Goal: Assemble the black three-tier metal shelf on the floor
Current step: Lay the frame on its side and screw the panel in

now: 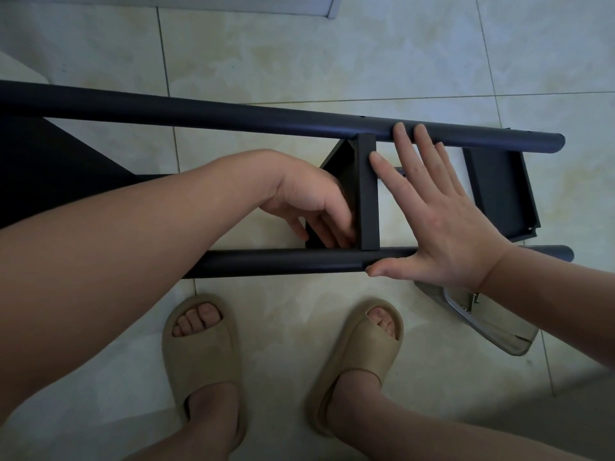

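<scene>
tier [367, 194] | left hand [309, 204]: left of tier, curled round its edge, aligning | right hand [442, 224]: right of tier, flat, splayed, steadying poles [283, 261]

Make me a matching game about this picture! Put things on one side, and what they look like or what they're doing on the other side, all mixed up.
Things:
1. left hand
2. right hand
3. slippers
4. bag

Matches:
A. beige, on the feet
B. spread flat with straight fingers over the two tubes
C. fingers curled on the middle shelf
D. see-through, lying on the floor

Pairs: 1-C, 2-B, 3-A, 4-D
</scene>
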Demonstrator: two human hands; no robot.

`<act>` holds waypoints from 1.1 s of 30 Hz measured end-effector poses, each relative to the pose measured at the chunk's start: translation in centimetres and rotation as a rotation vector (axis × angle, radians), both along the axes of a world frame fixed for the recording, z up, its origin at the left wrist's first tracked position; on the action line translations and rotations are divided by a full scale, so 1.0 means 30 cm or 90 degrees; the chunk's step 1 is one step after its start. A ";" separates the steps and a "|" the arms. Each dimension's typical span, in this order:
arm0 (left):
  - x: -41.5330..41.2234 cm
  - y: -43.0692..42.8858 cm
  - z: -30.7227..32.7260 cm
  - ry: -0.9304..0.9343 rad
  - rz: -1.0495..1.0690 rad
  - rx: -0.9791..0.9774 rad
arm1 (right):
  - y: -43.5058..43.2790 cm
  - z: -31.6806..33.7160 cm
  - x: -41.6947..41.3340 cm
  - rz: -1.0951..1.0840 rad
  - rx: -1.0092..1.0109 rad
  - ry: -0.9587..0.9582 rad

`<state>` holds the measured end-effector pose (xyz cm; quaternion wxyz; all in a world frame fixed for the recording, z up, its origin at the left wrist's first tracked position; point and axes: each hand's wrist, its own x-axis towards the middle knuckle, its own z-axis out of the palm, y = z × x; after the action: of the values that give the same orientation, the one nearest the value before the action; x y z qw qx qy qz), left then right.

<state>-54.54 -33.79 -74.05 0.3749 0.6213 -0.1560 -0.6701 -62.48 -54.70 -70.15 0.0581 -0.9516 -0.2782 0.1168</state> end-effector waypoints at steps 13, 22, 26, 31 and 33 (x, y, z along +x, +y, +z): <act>0.000 0.002 -0.010 -0.030 0.005 0.004 | 0.001 0.003 -0.001 -0.003 0.002 0.002; 0.000 0.003 -0.008 -0.057 -0.006 0.000 | 0.000 0.001 -0.002 -0.001 0.003 0.001; -0.002 0.001 -0.004 -0.026 -0.005 -0.012 | -0.001 0.002 -0.002 0.000 0.005 -0.001; -0.013 -0.006 -0.005 -0.003 -0.009 -0.010 | 0.002 0.004 -0.003 -0.001 0.002 -0.002; -0.016 -0.007 -0.008 -0.023 -0.011 -0.009 | 0.003 0.006 -0.003 -0.002 0.002 -0.001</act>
<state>-55.01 -34.00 -74.28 0.3711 0.6290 -0.1729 -0.6609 -62.58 -54.61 -69.98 0.0592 -0.9521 -0.2769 0.1155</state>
